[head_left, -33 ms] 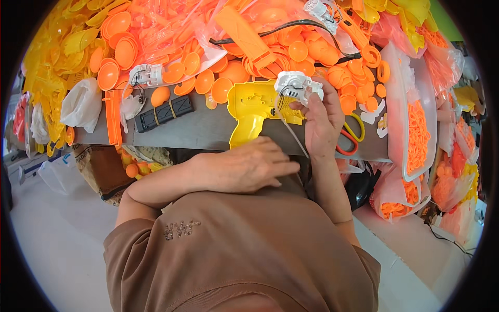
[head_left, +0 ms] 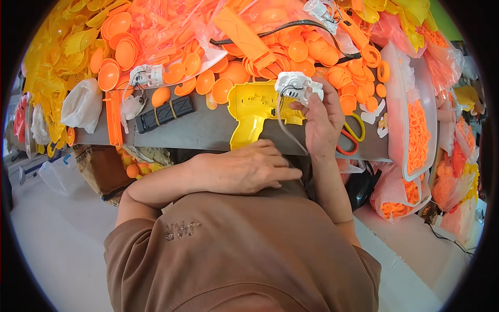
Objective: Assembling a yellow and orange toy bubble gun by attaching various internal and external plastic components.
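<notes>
My right hand (head_left: 323,117) pinches a white plastic motor unit (head_left: 297,86) with thin dark wires, over the grey table's front part. A pale cable (head_left: 289,131) hangs from the unit and curves down toward my right wrist. Just behind and left of this hand lies a yellow gun-shaped half shell (head_left: 247,106), hollow side up, its handle pointing toward me. The unit covers part of the shell's right end. In front of the table edge, my left hand (head_left: 252,169) rests near my lap below the handle, fingers loosely stretched to the right, with nothing visible in them.
Orange-and-yellow-handled scissors (head_left: 349,139) lie right of my right hand. A black block with rubber bands (head_left: 165,114) and another white motor unit (head_left: 147,76) lie left. Orange cups (head_left: 205,81) heap behind. A clear tub (head_left: 400,112) with orange rings stands at right.
The cable below the white unit has gone from nearly straight to more curved. My left hand has shifted slightly, and the yellow shell's handle shows a little differently. My right hand stays put.
</notes>
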A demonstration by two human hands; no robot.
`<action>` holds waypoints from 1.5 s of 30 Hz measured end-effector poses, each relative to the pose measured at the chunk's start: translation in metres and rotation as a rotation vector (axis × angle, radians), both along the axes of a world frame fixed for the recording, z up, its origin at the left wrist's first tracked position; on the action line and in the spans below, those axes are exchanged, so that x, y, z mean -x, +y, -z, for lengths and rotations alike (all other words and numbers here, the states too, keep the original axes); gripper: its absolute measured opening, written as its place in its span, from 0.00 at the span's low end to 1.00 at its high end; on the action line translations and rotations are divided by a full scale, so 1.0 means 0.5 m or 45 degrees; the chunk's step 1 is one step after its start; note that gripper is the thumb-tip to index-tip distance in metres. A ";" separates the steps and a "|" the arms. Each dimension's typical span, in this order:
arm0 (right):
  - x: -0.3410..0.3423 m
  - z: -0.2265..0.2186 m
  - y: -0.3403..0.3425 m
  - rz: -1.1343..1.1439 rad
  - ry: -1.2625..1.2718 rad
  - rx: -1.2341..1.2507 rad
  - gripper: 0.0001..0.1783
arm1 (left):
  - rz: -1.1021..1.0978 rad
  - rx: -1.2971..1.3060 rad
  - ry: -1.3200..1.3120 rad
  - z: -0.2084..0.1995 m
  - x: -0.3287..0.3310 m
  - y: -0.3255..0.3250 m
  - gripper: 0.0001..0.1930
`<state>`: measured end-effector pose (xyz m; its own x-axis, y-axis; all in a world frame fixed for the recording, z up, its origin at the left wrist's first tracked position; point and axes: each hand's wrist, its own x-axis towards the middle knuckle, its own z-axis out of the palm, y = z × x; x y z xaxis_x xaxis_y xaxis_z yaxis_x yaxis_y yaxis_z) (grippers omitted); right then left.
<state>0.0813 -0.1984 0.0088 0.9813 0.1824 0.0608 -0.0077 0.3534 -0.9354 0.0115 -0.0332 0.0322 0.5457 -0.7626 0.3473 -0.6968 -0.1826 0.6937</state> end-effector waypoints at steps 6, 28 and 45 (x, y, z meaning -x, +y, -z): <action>0.003 0.006 -0.006 -0.002 -0.032 0.037 0.18 | -0.789 0.012 -0.410 -0.064 -0.091 0.095 0.17; 0.032 0.024 0.012 0.105 -0.146 0.103 0.18 | -0.626 -0.397 0.245 -0.098 -0.056 0.171 0.21; 0.053 0.034 0.032 0.169 -0.317 0.335 0.20 | -0.881 -0.064 0.195 -0.058 -0.043 0.118 0.25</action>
